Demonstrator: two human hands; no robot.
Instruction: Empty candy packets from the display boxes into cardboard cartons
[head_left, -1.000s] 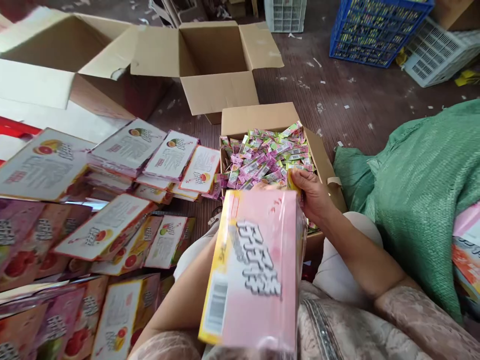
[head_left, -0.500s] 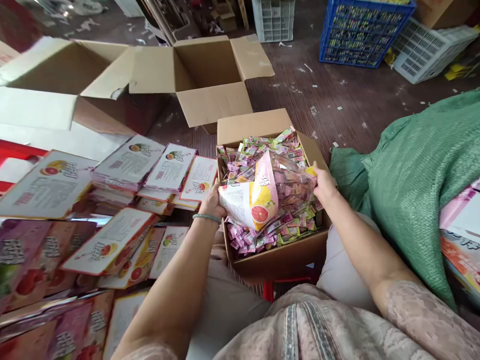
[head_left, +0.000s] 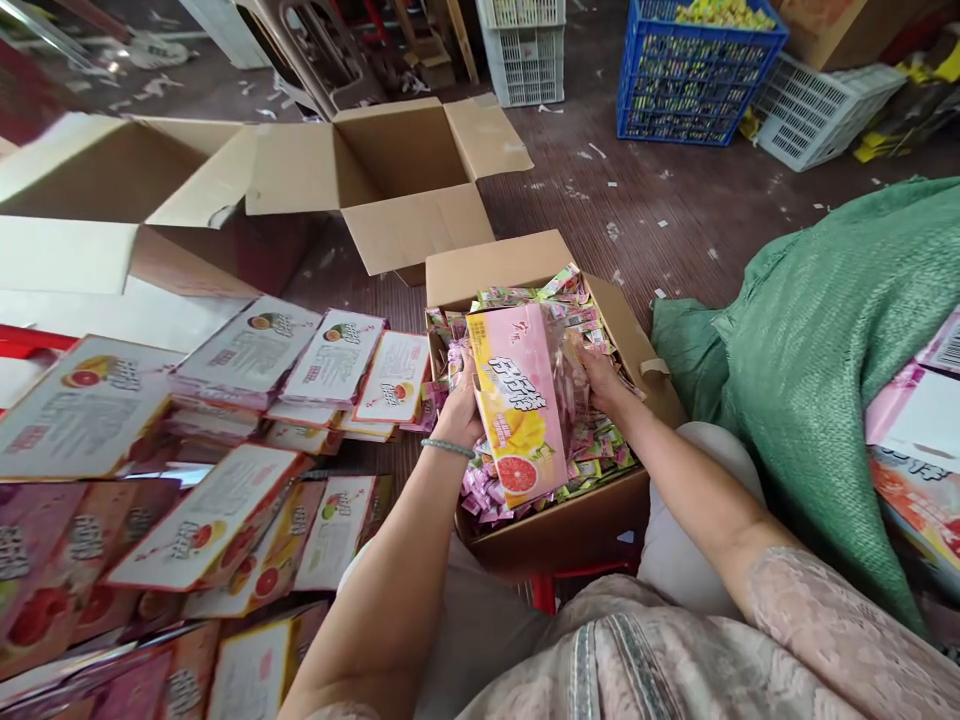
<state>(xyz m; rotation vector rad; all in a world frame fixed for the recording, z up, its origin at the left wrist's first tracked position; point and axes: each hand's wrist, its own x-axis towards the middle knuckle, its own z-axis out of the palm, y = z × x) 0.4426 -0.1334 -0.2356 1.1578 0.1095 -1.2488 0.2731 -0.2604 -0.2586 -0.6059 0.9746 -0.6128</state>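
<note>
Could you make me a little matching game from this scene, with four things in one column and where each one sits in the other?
Things:
1. pink printed packaging bag with a grapefruit picture
2. blue plastic lattice crate
3. green woven sack
4. large empty brown cardboard box with open flaps

Places:
A. far across the floor, at the top right
B. between the left hand and right hand, over the small cardboard box of candy sachets
C. on the floor beyond the candy box
D. beside the person's right arm

Pairs: 1-B, 2-A, 3-D, 4-C
</note>
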